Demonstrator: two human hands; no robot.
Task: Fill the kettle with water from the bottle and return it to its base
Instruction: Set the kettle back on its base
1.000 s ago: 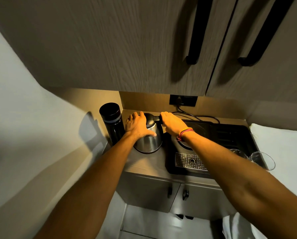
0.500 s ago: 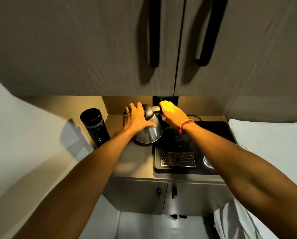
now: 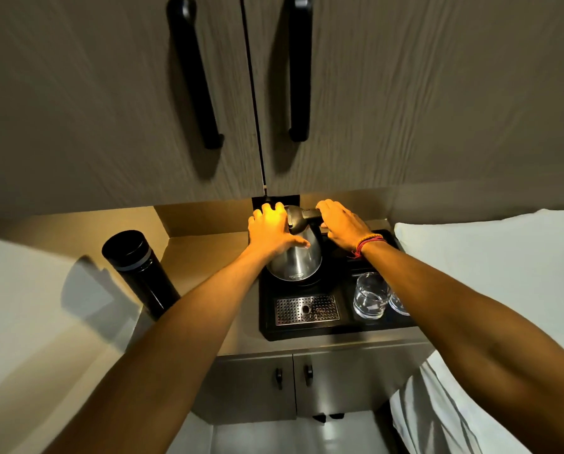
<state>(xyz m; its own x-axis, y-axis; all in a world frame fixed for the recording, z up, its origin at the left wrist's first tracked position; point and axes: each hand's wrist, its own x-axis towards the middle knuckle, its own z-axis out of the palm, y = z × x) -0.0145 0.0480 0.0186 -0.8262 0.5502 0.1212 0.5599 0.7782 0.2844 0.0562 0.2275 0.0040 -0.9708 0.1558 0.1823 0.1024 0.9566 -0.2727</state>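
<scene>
A steel kettle (image 3: 298, 260) with a dark lid sits on the black tray (image 3: 346, 326), over the round base, which it hides. My left hand (image 3: 271, 229) lies flat against the kettle's left side and lid. My right hand (image 3: 341, 224) grips the black handle at the kettle's top right. A tall black bottle (image 3: 140, 270) with its cap on stands on the counter at the left, apart from both hands.
Two clear glasses (image 3: 370, 294) stand on the tray's right side, near my right forearm. A perforated metal drip grid (image 3: 307, 309) lies at the tray's front. Upper cupboard doors with black handles (image 3: 195, 73) hang low overhead. White bedding (image 3: 490, 257) borders the right.
The kettle has moved right, from the bare counter onto the black tray, carried by both hands. The bottle has stayed in place.
</scene>
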